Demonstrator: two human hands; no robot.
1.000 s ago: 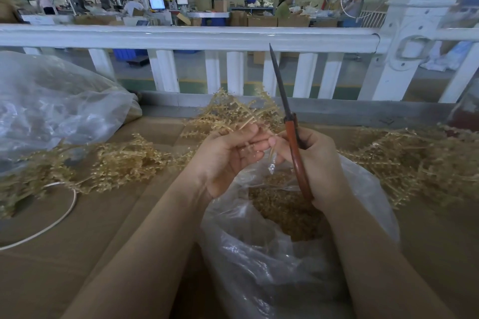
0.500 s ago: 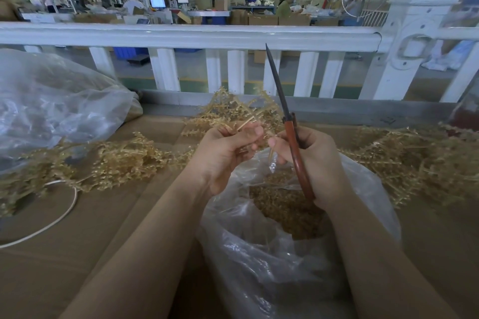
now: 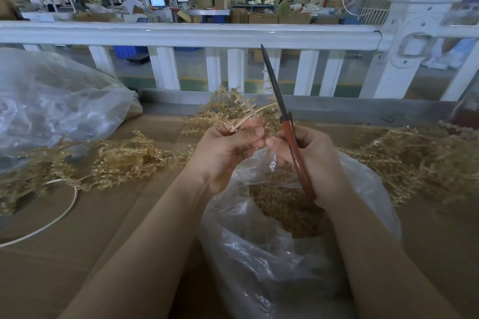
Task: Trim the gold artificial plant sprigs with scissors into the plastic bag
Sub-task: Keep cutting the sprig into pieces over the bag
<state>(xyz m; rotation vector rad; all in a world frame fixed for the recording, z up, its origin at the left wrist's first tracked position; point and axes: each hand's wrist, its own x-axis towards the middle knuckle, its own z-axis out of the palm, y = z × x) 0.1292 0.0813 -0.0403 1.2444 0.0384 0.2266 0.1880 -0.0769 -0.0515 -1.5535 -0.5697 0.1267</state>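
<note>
Since the frames of a second ago, little has moved: the scissors' tip has tilted slightly further left, and the left thumb has been shifted along the stems. A cardboard-covered table (image 3: 108, 235) fills the lower view, bounded at its far edge by a white railing (image 3: 191, 33). A clear plastic bag (image 3: 259, 254) is seen open at the near centre, partly filled with small gold trimmings. Gold artificial plant sprigs (image 3: 124, 160) are spread across the table on both sides of the bag; they are pale gold, feathery and finely branched, with thin straw-like stems. A second, crumpled clear bag (image 3: 57, 109) lies at far left. Above the open bag, a bundle of sprigs (image 3: 233, 109) is gripped by its stems in the curled left hand (image 3: 225, 155). Scissors (image 3: 287, 127), with dark blades closed and pointing up and reddish-brown handles, are held in the curled right hand (image 3: 313, 160).
</note>
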